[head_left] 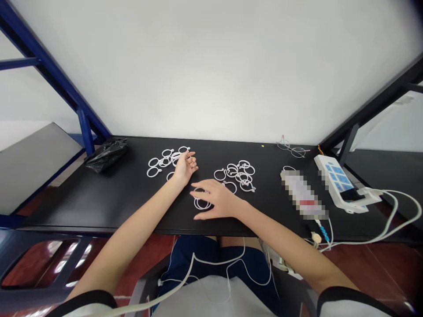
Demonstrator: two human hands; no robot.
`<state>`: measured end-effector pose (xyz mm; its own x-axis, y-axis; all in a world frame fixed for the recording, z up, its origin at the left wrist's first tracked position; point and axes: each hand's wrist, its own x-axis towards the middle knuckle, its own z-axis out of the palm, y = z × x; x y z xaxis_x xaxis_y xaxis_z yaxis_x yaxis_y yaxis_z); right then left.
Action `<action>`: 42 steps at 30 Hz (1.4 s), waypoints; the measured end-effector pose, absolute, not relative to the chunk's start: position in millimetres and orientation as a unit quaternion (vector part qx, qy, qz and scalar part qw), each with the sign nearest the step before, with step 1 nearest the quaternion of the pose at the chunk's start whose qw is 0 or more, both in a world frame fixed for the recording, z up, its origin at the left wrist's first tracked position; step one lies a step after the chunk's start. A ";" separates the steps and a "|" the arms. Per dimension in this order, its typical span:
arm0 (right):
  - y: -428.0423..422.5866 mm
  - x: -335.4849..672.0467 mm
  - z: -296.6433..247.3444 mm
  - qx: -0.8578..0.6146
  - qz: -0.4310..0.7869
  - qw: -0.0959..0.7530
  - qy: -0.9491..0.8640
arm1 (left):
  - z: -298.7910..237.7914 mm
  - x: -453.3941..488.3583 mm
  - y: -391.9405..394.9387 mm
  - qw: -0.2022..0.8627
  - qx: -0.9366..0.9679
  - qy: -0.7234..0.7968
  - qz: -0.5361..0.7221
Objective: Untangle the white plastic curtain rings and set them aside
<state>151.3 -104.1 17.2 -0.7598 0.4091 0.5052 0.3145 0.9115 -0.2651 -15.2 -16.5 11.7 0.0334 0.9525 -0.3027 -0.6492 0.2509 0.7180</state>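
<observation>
Several white rings, each with a small loop tab, lie on the black desk. My left hand (186, 168) rests on its side by the left group of rings (153, 171). Its fingers are loosely bent and apart, with nothing visible in them, and it covers part of that group. Palm down, my right hand (218, 200) is spread over a few overlapping rings (202, 204) near the middle front. Its thumb and fingers are apart around these rings; whether they touch them I cannot tell. Just beyond it lies the right group of rings (243, 177).
On the black desk (99, 198) are a black plastic bag (107, 155) at the left and eyeglasses (298, 152) at the back right. A blurred-out phone-like object (302, 193) and a power strip (340, 182) with white cables (393, 215) are at the right. A white wall stands behind.
</observation>
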 end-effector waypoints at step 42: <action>-58.7 301.3 43.3 -0.623 0.313 0.221 -0.682 | -3.5 8.1 -44.3 0.308 0.843 0.337 0.285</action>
